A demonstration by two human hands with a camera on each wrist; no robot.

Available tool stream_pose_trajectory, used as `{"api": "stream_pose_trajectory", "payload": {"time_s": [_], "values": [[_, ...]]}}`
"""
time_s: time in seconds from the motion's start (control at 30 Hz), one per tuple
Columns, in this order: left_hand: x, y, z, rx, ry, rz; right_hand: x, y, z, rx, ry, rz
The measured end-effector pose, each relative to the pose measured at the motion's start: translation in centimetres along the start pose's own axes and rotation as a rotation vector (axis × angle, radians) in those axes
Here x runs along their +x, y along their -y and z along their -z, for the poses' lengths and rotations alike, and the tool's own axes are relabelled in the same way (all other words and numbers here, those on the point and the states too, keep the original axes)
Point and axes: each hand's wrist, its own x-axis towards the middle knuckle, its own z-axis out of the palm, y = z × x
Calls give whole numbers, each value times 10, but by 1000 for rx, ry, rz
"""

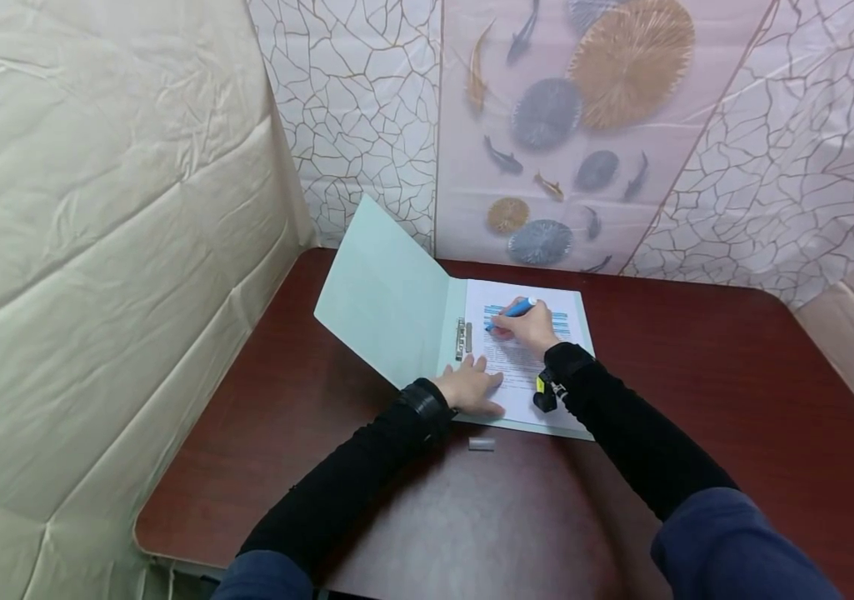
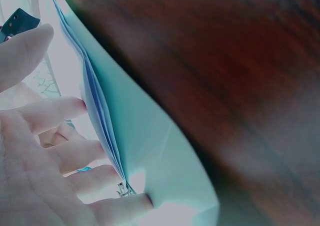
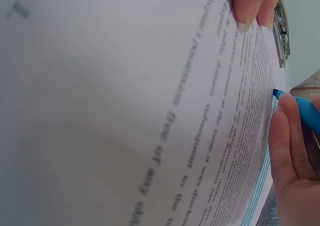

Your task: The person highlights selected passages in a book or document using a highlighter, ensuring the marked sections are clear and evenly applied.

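A light green folder (image 1: 389,292) lies open on the table, its cover raised at the left. Printed sheets (image 1: 505,379) lie inside it beside a metal clip (image 1: 460,340). My right hand (image 1: 535,329) pinches a blue highlighter (image 1: 520,307), tip down at the left end of a text line. In the right wrist view the highlighter's tip (image 3: 276,92) meets the paper near several blue lines (image 3: 257,198). With fingers spread, my left hand (image 1: 471,389) rests on the sheets' lower left part; the left wrist view shows its fingers (image 2: 55,115) over the page edges.
The brown table (image 1: 696,375) extends around the folder. A small grey piece (image 1: 481,444) lies just in front of the folder. Patterned cloth (image 1: 367,108) hangs behind the table, and a cream cloth (image 1: 112,250) hangs along the left.
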Motion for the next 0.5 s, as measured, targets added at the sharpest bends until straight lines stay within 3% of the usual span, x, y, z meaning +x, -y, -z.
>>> {"api": "stream_pose_trajectory", "payload": {"time_s": [0.5], "values": [[1, 0, -1, -9, 1, 1, -1, 0, 3, -7, 9, 19]]}}
